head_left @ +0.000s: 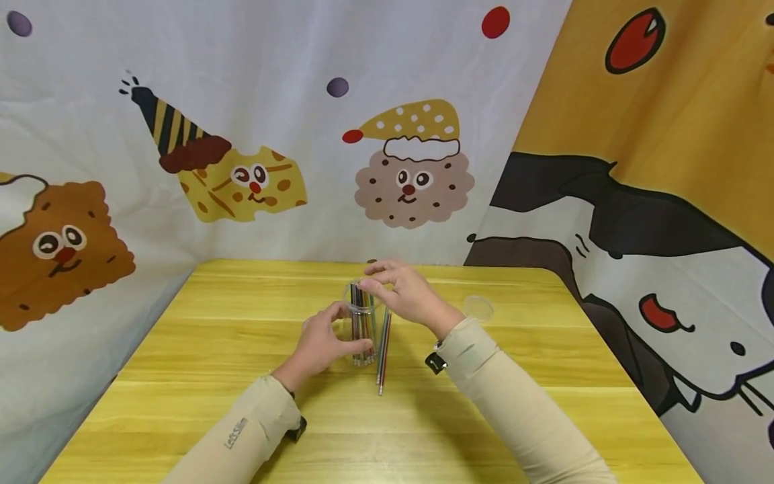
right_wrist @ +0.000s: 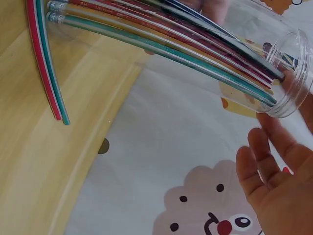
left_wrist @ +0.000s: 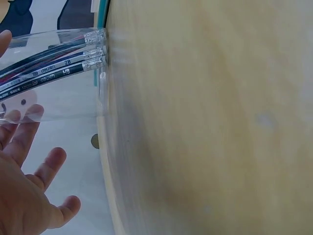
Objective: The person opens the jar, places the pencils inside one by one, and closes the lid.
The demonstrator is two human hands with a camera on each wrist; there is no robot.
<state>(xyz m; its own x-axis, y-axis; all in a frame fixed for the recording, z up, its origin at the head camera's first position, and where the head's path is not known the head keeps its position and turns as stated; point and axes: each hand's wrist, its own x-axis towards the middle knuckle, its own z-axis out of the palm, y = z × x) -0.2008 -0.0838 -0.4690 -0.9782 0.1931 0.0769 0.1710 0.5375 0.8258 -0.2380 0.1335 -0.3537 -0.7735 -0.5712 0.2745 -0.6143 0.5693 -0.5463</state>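
Note:
A clear plastic jar (head_left: pixel 361 309) stands upright on the table with several pencils (right_wrist: pixel 161 46) inside, their ferrule ends down. My left hand (head_left: pixel 320 341) holds the jar from the left, thumb across its front and fingertips (left_wrist: pixel 34 112) against its side. My right hand (head_left: pixel 406 296) is over the jar's mouth with loosely bent fingers. Its thumb and index are close to the rim and the tip of a dark pencil (right_wrist: pixel 266 66); the rim partly hides any contact. Beside the jar's right side lie two loose pencils (head_left: pixel 383 356), one red, one green.
A clear round lid (head_left: pixel 479 308) lies on the wooden table (head_left: pixel 242 296), to the right of my right hand. Behind the table's far edge hangs a printed cloth (head_left: pixel 326 202) with cartoon figures.

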